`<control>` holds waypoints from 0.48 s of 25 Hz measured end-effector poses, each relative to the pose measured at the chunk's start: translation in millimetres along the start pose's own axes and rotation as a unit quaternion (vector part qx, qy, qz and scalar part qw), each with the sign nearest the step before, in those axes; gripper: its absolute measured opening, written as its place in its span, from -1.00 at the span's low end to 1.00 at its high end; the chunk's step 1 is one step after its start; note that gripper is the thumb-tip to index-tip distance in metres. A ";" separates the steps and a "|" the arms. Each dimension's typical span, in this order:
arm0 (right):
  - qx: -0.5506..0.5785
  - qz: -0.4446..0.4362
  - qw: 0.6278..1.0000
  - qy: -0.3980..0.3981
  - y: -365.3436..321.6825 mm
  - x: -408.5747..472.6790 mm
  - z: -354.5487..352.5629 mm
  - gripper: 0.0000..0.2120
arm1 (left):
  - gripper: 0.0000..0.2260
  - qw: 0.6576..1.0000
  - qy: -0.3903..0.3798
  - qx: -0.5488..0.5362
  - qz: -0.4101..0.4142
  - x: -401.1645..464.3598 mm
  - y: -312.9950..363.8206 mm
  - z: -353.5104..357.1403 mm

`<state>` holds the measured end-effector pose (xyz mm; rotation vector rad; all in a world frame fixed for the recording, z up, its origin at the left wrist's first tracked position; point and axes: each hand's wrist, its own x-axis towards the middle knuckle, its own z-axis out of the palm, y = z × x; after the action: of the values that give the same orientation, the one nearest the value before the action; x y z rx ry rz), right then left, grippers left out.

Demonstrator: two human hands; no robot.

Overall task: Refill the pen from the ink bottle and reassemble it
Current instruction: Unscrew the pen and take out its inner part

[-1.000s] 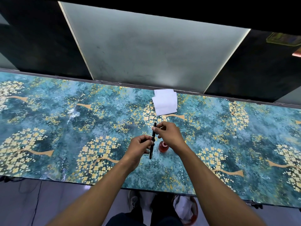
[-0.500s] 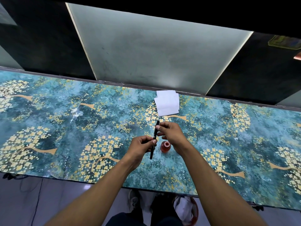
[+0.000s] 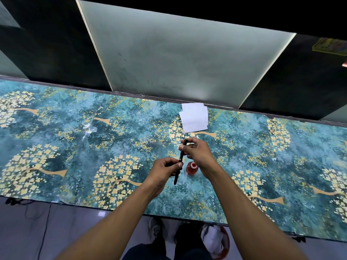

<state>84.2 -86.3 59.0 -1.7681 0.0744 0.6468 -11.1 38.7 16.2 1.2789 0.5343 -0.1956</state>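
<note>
A slim black pen [image 3: 181, 158] is held above the table, pointing away from me. My left hand [image 3: 165, 169] grips its lower half, fingers curled round the barrel. My right hand [image 3: 197, 152] pinches its far end between thumb and fingertips. A small ink bottle [image 3: 191, 168] with red ink and an open pale mouth stands on the table just right of the pen, partly behind my right wrist.
The table [image 3: 75, 147] wears a teal cloth with gold flower trees. Folded white paper tissues [image 3: 194, 120] lie near the far edge, beyond my hands. A red bin [image 3: 217, 243] with white waste sits on the floor by my feet.
The pen and both hands stay in nearly the same place. My right hand has shifted its fingers slightly on the pen's far end.
</note>
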 end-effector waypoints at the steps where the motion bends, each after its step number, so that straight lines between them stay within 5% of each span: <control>1: 0.008 -0.002 1.000 0.007 -1.0 2.6 0.6 -0.82 | -0.96 1.000 0.004 0.003 -0.002 -0.3 -0.4 -1.2; 8: 0.023 0.005 0.998 0.060 4.8 29.4 -5.6 -0.82 | -0.91 0.999 0.043 0.029 -0.013 -5.3 -9.5 -16.6; 12: -0.131 0.044 0.987 0.082 20.8 59.5 -2.9 -0.72 | -0.90 0.997 0.066 0.027 -0.019 -9.2 -13.7 -27.3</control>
<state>127.8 -78.8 14.0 -2.0792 0.1888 0.5950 -32.3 59.0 3.8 1.3420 0.6707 -0.1584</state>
